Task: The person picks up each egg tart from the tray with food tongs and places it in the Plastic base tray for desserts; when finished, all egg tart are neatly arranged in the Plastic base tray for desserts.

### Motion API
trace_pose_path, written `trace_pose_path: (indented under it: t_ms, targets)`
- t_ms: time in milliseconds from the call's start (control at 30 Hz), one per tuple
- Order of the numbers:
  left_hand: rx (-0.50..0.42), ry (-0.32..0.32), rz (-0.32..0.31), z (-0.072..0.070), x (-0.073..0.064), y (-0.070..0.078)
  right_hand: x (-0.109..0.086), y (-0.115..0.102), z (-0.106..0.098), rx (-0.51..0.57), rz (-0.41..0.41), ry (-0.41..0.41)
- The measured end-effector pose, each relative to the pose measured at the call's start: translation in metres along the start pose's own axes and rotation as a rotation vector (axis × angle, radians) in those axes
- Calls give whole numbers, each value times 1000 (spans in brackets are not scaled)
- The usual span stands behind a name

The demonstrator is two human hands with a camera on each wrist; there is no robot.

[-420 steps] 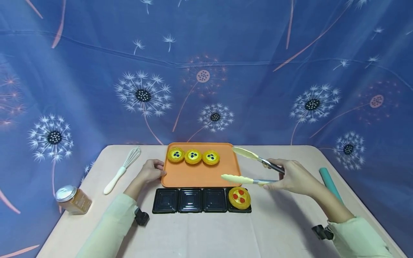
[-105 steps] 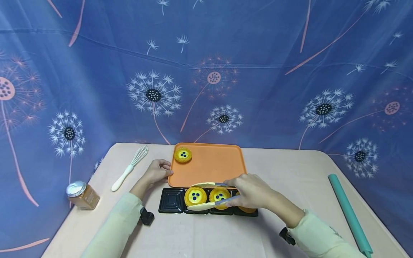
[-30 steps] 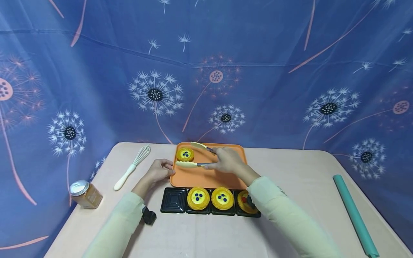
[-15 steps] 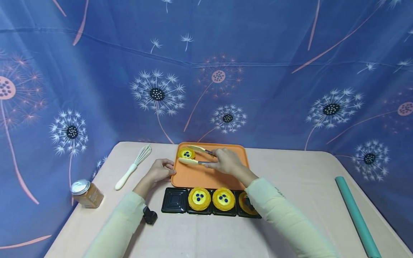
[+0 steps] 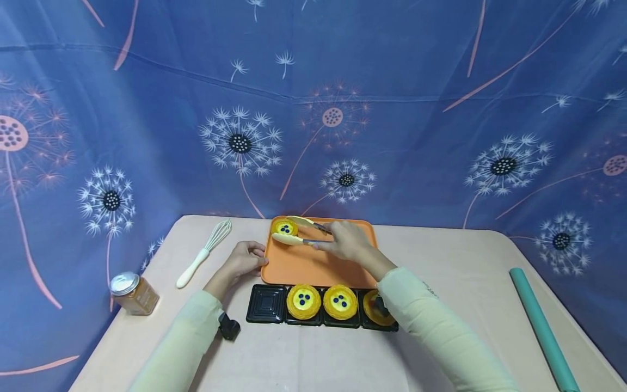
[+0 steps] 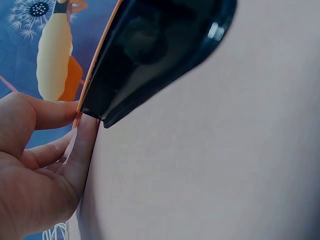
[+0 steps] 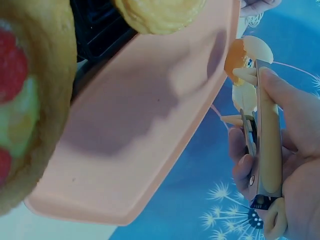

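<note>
My right hand (image 5: 349, 242) grips a pair of tongs (image 5: 288, 239) with cream heads, reaching over the orange tray (image 5: 318, 267). Between those heads is a tart (image 5: 285, 227) topped with blueberries, near the tray's far left corner; in the right wrist view the tart (image 7: 235, 62) shows past the tray's edge. My left hand (image 5: 243, 259) pinches the tray's left edge, thumb on one side and a finger on the other in the left wrist view. In front lies a black sectioned tray (image 5: 267, 305), its leftmost section bare. Two blueberry tarts (image 5: 303, 302) and a strawberry tart (image 7: 30, 115) fill other sections.
A white whisk (image 5: 202, 256) and a jar (image 5: 134, 294) with a silver lid are at the left of the table. Along the right lies a teal roll (image 5: 542, 329). A blue dandelion-print cloth (image 5: 416, 163) hangs behind. My right sleeve partly covers the strawberry tart in the head view.
Over the earlier frames two blueberry tarts went from the orange tray to the black one. In the last second the tongs came around the remaining tart, which now appears slightly higher.
</note>
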State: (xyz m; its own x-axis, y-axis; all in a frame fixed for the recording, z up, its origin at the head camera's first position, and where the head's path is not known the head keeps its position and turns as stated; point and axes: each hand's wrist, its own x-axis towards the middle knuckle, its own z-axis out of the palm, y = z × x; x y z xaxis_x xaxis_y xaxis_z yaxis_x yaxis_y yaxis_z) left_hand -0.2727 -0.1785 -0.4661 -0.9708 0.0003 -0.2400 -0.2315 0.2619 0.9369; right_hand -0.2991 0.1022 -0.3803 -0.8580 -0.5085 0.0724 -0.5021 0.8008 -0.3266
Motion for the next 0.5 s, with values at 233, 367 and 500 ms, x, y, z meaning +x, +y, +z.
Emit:
trace_pose_path:
  t_ms: [233, 367, 500]
  targets:
    - [-3, -10, 1, 3, 0, 0, -12, -5, -19, 12, -30, 13]
    - [2, -1, -5, 1, 1, -2, -23, -9, -33, 8, -78, 27]
    - [-7, -1, 2, -1, 2, -2, -36, -14, -45, 15, -119, 35]
